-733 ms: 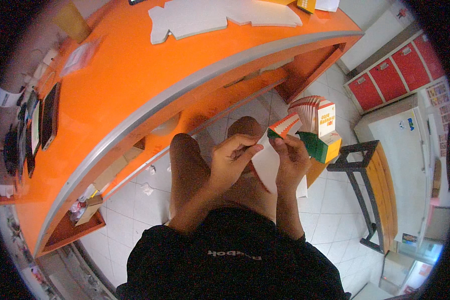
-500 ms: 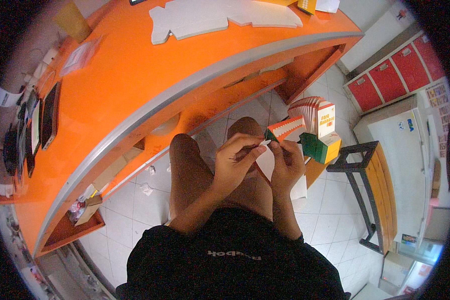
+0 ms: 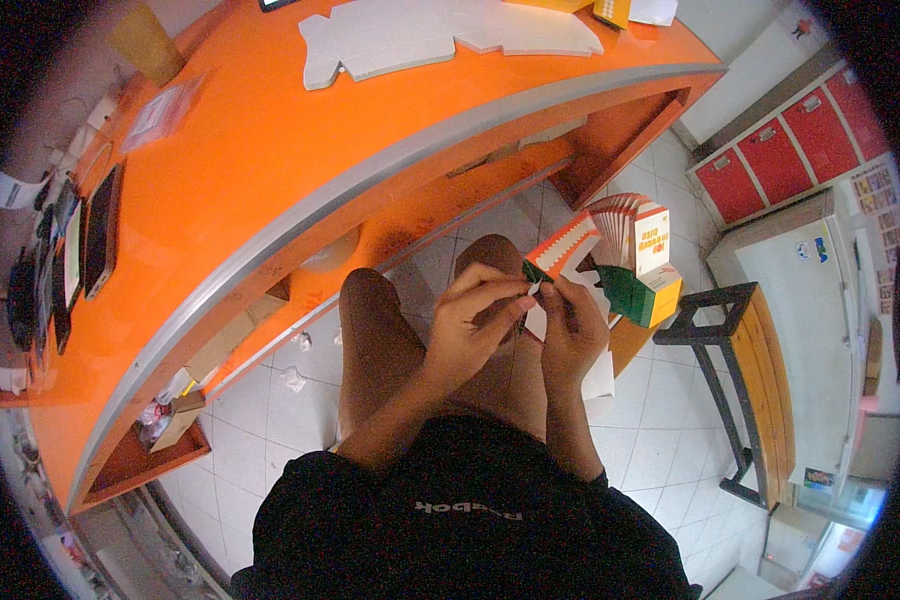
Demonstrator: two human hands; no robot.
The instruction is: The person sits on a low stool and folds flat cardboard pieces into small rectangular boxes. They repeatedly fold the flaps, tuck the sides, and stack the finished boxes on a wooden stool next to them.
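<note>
Both my hands meet above my lap, fingertips pinched around a printed cardboard box blank point(image 3: 564, 250) in red, green and white. My left hand point(image 3: 475, 322) is closed at the blank's near left edge, on a small white flap. Beside it, my right hand point(image 3: 575, 325) is closed on the same piece, thumb and forefinger against the flap. My fingers hide part of the folded edge. Just past my right hand, a fanned stack of nested cartons point(image 3: 620, 232) rests on a wooden bench, with white, yellow and green sides showing.
An orange table point(image 3: 230, 150) with a metal-edged front curves ahead of me, bearing a stack of flat white card blanks point(image 3: 390, 45). A bench with a black frame point(image 3: 715, 320) stands at right, near a white fridge point(image 3: 790, 270) and red lockers point(image 3: 770, 155). Phones point(image 3: 100, 230) lie far left.
The box blank in my hands has turned and tilted, so less of its white inner panel shows below my fingers. My hands have shifted only slightly.
</note>
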